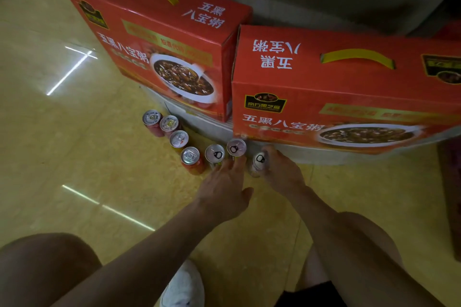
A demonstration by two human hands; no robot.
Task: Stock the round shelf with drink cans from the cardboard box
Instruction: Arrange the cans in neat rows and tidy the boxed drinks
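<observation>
while my right hand curls round a silver-topped can, my left hand touches two more with straight fingers. all stand upright.

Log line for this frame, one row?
right hand: grips rightmost can | left hand: open, fingertips at next two cans | row: seven cans upright along round shelf | red boxes: two, on shelf

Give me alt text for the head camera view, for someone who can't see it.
A person's right hand grips the rightmost can in a curved row of seven upright drink cans along a white round shelf, while the left hand touches the neighbouring cans. Two red boxes with yellow handles sit on the shelf.
</observation>
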